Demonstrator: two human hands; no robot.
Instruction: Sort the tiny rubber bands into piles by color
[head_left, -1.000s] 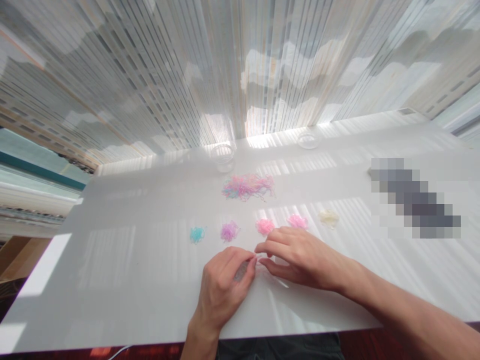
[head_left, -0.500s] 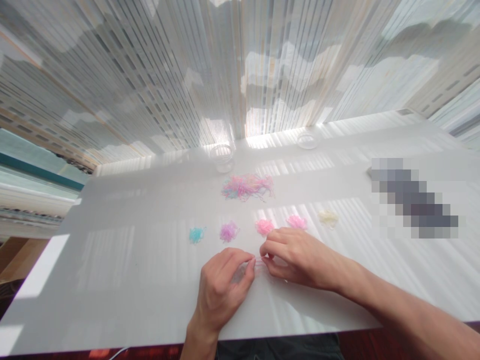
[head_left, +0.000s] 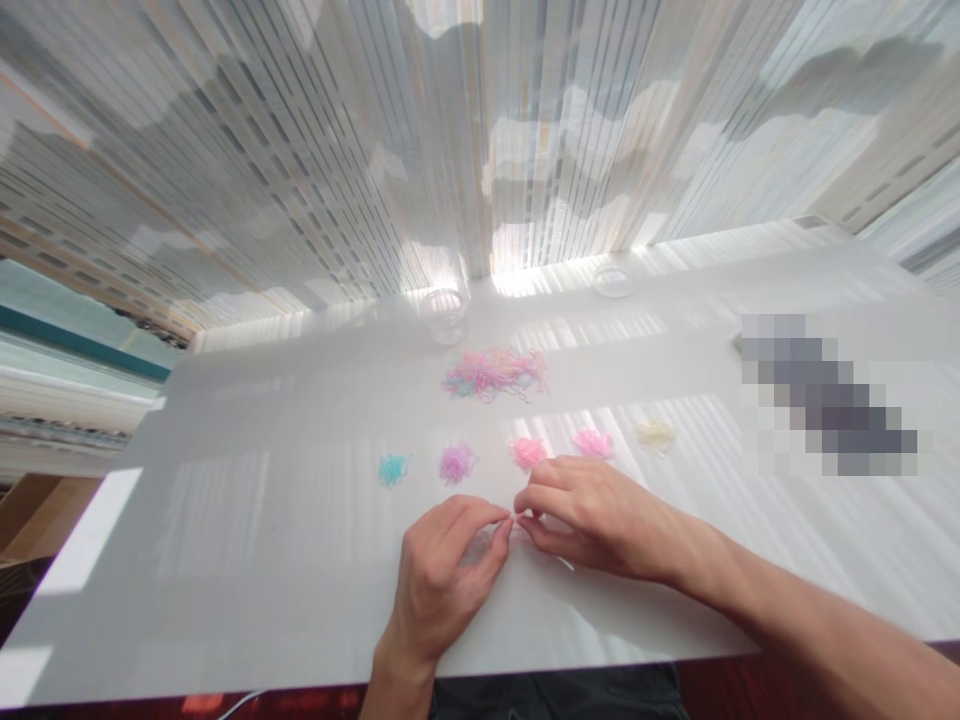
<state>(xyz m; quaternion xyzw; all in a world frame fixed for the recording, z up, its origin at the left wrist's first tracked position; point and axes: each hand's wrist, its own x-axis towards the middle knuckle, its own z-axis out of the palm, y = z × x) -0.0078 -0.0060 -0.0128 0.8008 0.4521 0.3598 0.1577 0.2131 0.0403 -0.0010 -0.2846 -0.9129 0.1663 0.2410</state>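
On the table [head_left: 247,590], five piles of elastic bands [head_left: 529,453] lay in a row, another heap [head_left: 495,375] behind them. Just behind that heap stood a tub [head_left: 444,318], a lid [head_left: 613,282] to its right, both before the curtain [head_left: 480,130]. The left hand [head_left: 454,560] and right hand [head_left: 600,515] rested side by side, in front of the row.

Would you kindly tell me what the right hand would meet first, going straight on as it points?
Probably the fingertips of the left hand, just ahead of the right hand, though depth is unclear.
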